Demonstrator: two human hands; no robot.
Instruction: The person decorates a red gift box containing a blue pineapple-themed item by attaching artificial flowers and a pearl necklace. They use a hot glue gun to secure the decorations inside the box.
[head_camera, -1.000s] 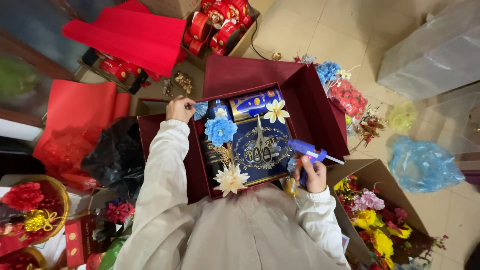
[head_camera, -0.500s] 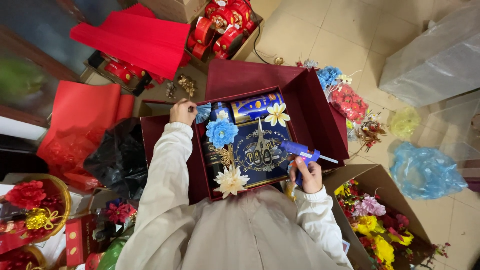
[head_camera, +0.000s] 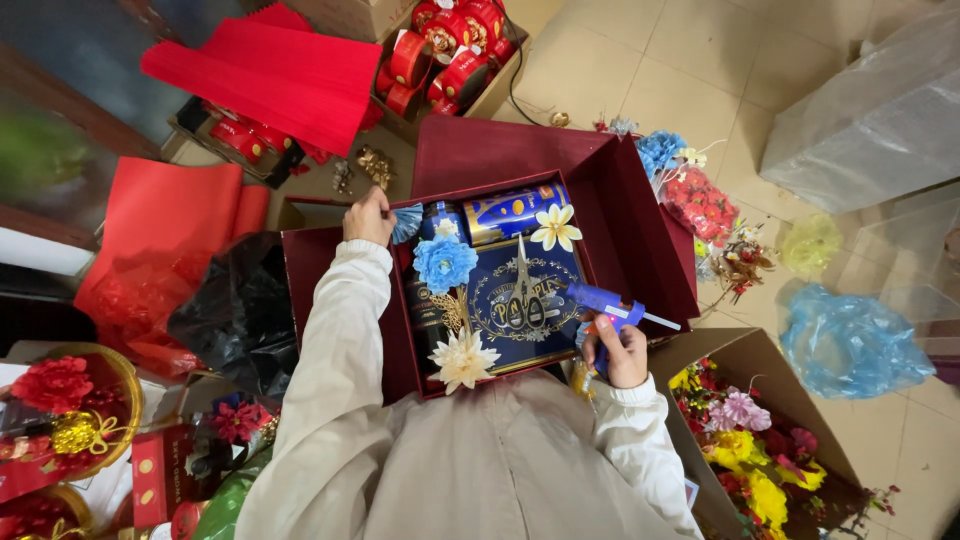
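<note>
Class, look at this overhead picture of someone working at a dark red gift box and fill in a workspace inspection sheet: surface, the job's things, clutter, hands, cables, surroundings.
Surface: pale tiled floor, crowded.
Job's things: open dark red gift box holding blue tins, blue artificial flower, white flower, cream flower; scissors lie on the large tin.
Clutter: red paper sheets, black plastic bag, blue plastic bag, cardboard box of artificial flowers.
Hands: left hand at the box's far left corner; right hand grips a blue glue gun.
Cables: dark cord by the red tins.
Surroundings: carton of red tins.
</note>
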